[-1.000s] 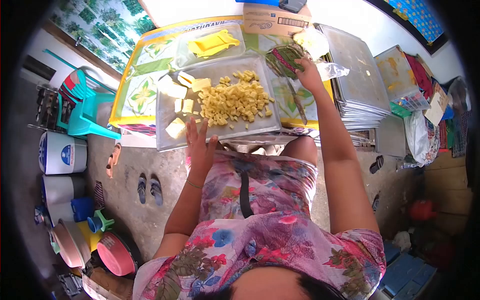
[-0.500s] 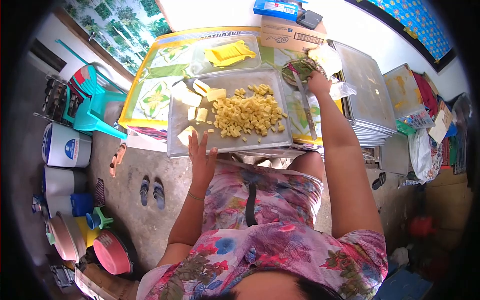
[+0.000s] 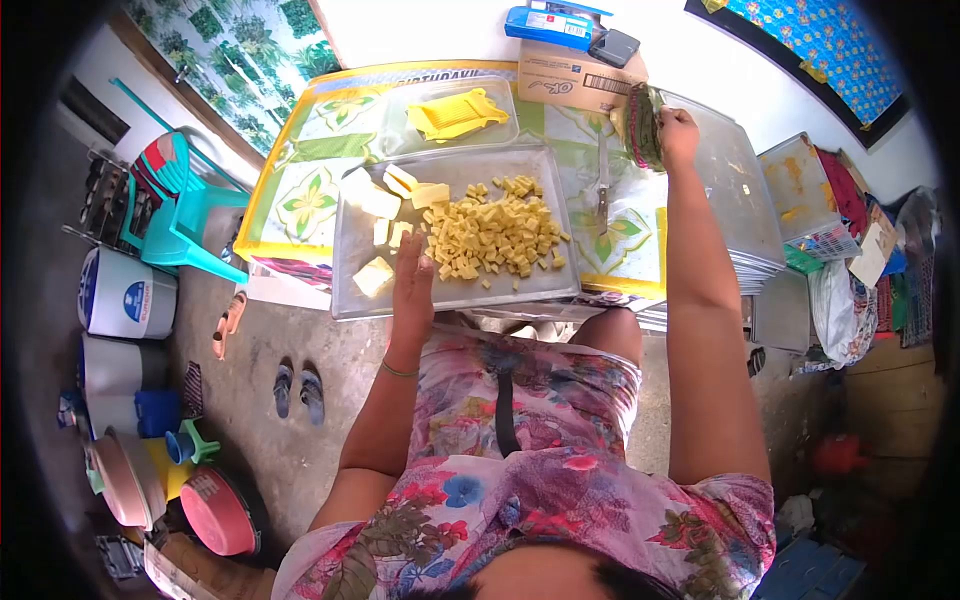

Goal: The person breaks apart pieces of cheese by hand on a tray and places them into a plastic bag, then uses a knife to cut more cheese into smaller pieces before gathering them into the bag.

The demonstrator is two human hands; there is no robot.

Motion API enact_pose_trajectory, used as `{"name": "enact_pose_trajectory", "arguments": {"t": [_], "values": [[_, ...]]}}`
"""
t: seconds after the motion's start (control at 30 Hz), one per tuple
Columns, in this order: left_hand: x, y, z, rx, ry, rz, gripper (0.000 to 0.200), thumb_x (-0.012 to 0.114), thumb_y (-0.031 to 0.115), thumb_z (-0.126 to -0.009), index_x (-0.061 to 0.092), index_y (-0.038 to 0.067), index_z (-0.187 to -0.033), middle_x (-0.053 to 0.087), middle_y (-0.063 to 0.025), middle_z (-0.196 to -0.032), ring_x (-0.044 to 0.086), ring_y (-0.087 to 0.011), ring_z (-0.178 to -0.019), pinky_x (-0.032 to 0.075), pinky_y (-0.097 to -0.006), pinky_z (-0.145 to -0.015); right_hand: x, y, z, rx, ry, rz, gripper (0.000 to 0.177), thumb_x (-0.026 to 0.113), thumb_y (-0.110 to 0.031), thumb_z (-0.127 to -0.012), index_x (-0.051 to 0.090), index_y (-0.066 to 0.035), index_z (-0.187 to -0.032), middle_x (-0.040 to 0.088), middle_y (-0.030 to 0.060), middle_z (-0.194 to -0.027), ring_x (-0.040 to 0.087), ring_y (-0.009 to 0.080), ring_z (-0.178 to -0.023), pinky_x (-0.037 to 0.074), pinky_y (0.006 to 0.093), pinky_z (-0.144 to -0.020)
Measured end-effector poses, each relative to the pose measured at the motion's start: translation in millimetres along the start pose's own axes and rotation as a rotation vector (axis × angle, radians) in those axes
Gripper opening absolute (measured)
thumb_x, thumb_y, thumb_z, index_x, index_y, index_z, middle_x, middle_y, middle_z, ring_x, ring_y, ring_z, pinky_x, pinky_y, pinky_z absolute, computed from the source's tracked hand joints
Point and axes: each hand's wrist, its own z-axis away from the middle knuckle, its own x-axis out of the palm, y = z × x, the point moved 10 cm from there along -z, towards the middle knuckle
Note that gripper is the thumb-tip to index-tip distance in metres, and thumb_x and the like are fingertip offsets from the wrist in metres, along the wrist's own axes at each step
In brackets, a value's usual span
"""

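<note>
My right hand [image 3: 679,135] is closed on the edge of a round green pad with a magenta rim [image 3: 646,128], lifted and turned nearly on edge above the table's right side. A knife [image 3: 603,190] lies on the tablecloth to its left. My left hand [image 3: 412,285], fingers stretched out, is at the near rim of a metal tray [image 3: 350,300]. On the tray is a heap of small yellow cubes [image 3: 495,230], with larger pale yellow blocks [image 3: 372,198] on its left side. Whether my left palm presses on the tray is hidden.
Behind the tray sits a clear plastic container with a yellow piece [image 3: 455,112]. A cardboard box [image 3: 575,75] carrying a blue case [image 3: 548,28] stands at the back. Stacked metal trays [image 3: 735,190] are at the right, a turquoise chair [image 3: 190,220] at the left.
My right hand has lifted the round pad up and to the right. The knife, earlier with its blade over the pad, now lies on the tablecloth. My left hand has moved slightly, fingers closer together.
</note>
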Motion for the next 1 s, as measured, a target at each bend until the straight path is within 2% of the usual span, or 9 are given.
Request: {"name": "enact_pose_trajectory", "arguments": {"t": [0.17, 0.3, 0.33, 0.43, 0.57, 0.7, 0.83, 0.87, 1.0], "values": [[23, -8, 5, -0.129, -0.095, 0.295, 0.055, 0.036, 0.039, -0.099, 0.033, 0.004, -0.141, 0.027, -0.0098, -0.149, 0.025, -0.0214, -0.137, 0.02, -0.0367, -0.111, 7, -37, 59, 0.183, -0.306, -0.733, 0.012, 0.052, -0.019, -0.091, 0.054, -0.008, -0.087, 0.059, 0.0034, -0.075, 0.056, 0.0137, -0.062, 0.048, 0.0291, -0.059], [69, 3, 3, -0.31, -0.177, 0.883, 0.059, 0.033, 0.043, -0.099, 0.028, 0.004, -0.143, 0.032, -0.0108, -0.146, 0.028, -0.0234, -0.136, 0.022, -0.0402, -0.11, -9, -77, 183, 0.043, -0.382, -0.506, 0.03, 0.054, -0.03, -0.088, 0.054, -0.004, -0.103, 0.056, 0.002, -0.078, 0.054, 0.0103, -0.067, 0.046, 0.0252, -0.06], [87, 6, 0, -0.363, -0.217, 1.06, 0.061, 0.035, 0.043, -0.098, 0.025, 0.004, -0.144, 0.033, -0.012, -0.146, 0.029, -0.024, -0.135, 0.023, -0.0396, -0.111, 3, -89, 228, 0.061, -0.55, -0.441, 0.049, 0.055, -0.036, -0.086, 0.05, -0.002, -0.121, 0.055, 0.0014, -0.082, 0.053, 0.0085, -0.071, 0.044, 0.0228, -0.062], [126, 32, 3, -0.177, -0.488, 1.02, 0.06, 0.035, 0.043, -0.098, 0.024, 0.006, -0.144, 0.034, -0.0131, -0.145, 0.031, -0.0256, -0.134, 0.026, -0.0388, -0.11, 31, -111, 342, -0.223, -0.723, -0.019, 0.034, 0.064, -0.017, -0.082, 0.059, -0.014, -0.116, 0.023, 0.023, -0.148, 0.024, 0.0323, -0.138, 0.025, 0.0407, -0.108], [178, 40, 29, -0.389, -0.547, 1.543, 0.053, 0.032, 0.037, -0.099, 0.026, 0.01, -0.144, 0.036, -0.0115, -0.143, 0.033, -0.0251, -0.133, 0.03, -0.0376, -0.109, 45, -117, 396, -0.336, -0.692, 0.071, 0.037, 0.065, -0.017, -0.082, 0.058, -0.014, -0.118, 0.027, 0.024, -0.144, 0.027, 0.033, -0.135, 0.026, 0.0404, -0.107], [187, 57, 44, -0.379, -0.555, 1.263, 0.05, 0.028, 0.035, -0.1, 0.027, 0.011, -0.143, 0.036, -0.0108, -0.143, 0.036, -0.0252, -0.131, 0.028, -0.0395, -0.11, 29, -98, 369, -0.21, -0.508, -0.026, 0.039, 0.066, -0.018, -0.082, 0.057, -0.015, -0.12, 0.031, 0.025, -0.139, 0.03, 0.0337, -0.132, 0.027, 0.0401, -0.106], [196, 65, 66, -0.552, -0.71, 1.38, 0.072, 0.028, 0.061, -0.092, 0.02, 0.013, -0.146, 0.032, -0.0065, -0.146, 0.033, -0.0215, -0.133, 0.027, -0.0396, -0.109, 24, -72, 350, -0.094, -0.431, -0.102, 0.042, 0.067, -0.019, -0.082, 0.057, -0.015, -0.122, 0.035, 0.026, -0.135, 0.034, 0.0345, -0.129, 0.029, 0.0398, -0.105], [198, 70, 70, -0.487, -0.749, 1.253, 0.087, 0.023, 0.073, -0.085, 0.013, 0.013, -0.147, 0.025, -0.0051, -0.15, 0.031, -0.0212, -0.134, 0.025, -0.0391, -0.109, 25, -62, 342, -0.11, -0.439, -0.124, 0.04, 0.065, -0.022, -0.085, 0.055, -0.013, -0.123, 0.047, 0.019, -0.122, 0.045, 0.0294, -0.118, 0.036, 0.0357, -0.1], [209, 67, 101, -0.481, -0.824, 1.155, 0.089, 0.017, 0.074, -0.085, 0.014, 0.01, -0.148, 0.02, -0.0078, -0.152, 0.031, -0.0217, -0.134, 0.022, -0.0387, -0.11, 17, 7, 333, 0.692, -0.443, -0.45, 0.04, 0.055, -0.032, -0.093, 0.053, -0.006, -0.123, 0.055, 0.0134, -0.115, 0.055, 0.0238, -0.106, 0.043, 0.0327, -0.093]]}}
